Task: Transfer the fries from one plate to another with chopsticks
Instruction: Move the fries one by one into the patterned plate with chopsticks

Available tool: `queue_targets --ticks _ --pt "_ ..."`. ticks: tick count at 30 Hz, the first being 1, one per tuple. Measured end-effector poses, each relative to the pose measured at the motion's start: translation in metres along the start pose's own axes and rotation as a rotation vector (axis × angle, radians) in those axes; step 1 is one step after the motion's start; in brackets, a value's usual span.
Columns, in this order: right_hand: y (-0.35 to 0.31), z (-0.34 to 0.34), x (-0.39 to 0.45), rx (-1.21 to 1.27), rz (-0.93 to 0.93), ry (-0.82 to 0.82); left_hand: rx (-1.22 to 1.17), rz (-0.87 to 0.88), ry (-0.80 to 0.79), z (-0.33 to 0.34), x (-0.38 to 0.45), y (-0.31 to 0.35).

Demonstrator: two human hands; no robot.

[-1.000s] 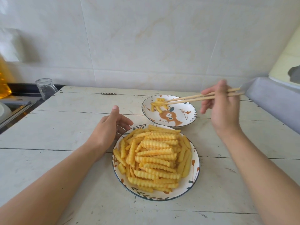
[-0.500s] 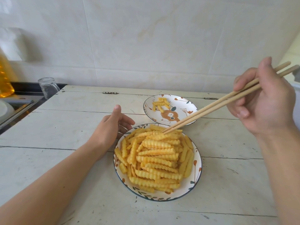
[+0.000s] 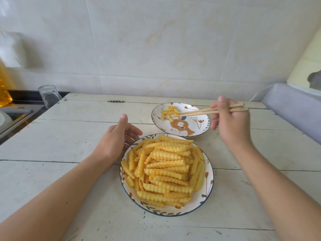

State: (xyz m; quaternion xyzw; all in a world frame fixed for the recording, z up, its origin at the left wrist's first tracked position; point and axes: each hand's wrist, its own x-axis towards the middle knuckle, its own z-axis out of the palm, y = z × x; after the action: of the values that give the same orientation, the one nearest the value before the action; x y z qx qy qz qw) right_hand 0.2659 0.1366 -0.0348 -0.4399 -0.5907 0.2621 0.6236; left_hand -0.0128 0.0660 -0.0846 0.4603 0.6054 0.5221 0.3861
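Note:
A large patterned plate near me holds a heap of crinkle-cut fries. Behind it a smaller plate with a brown animal picture carries a few fries at its far left. My right hand grips a pair of wooden chopsticks, whose tips reach over the small plate next to those few fries. My left hand rests on the table against the large plate's left rim, fingers relaxed, thumb up.
The plates stand on a white plank table. An upturned glass sits at its far left corner beside a dark sink area. A grey-lilac ledge borders the right side. Tiled wall runs behind.
Half a second ago the chopstick tips were at the big plate's heap with my right hand raised; now the hand is lower and the tips are over the small plate. Left hand unchanged.

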Motion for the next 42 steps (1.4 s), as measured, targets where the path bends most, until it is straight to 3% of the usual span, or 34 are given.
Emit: queue_targets --ticks 6,10,16,20,25,36,38,42 --pt "0.009 0.022 -0.009 -0.054 -0.053 -0.105 -0.019 0.0 -0.004 0.0 0.0 0.001" --pt "0.012 0.023 -0.007 -0.078 -0.056 -0.084 -0.01 0.004 0.001 0.0 -0.001 0.002" --pt "-0.008 0.012 -0.001 0.099 0.01 0.013 -0.012 -0.005 0.007 0.0 0.0 0.0" --pt "-0.034 -0.018 0.015 0.347 0.074 0.069 -0.007 -0.004 0.01 0.001 0.0 0.001" --pt "-0.043 -0.042 0.023 0.399 0.137 -0.014 -0.009 -0.008 0.014 0.0 -0.001 0.0" --pt "-0.03 -0.024 0.012 0.411 0.193 -0.306 -0.003 -0.003 0.008 0.0 0.0 -0.001" --pt "-0.029 -0.026 0.015 0.409 0.197 -0.281 -0.005 -0.001 0.009 -0.001 0.0 -0.001" --pt "-0.018 -0.029 0.024 0.386 0.162 -0.027 -0.006 -0.001 0.006 -0.001 0.001 -0.001"
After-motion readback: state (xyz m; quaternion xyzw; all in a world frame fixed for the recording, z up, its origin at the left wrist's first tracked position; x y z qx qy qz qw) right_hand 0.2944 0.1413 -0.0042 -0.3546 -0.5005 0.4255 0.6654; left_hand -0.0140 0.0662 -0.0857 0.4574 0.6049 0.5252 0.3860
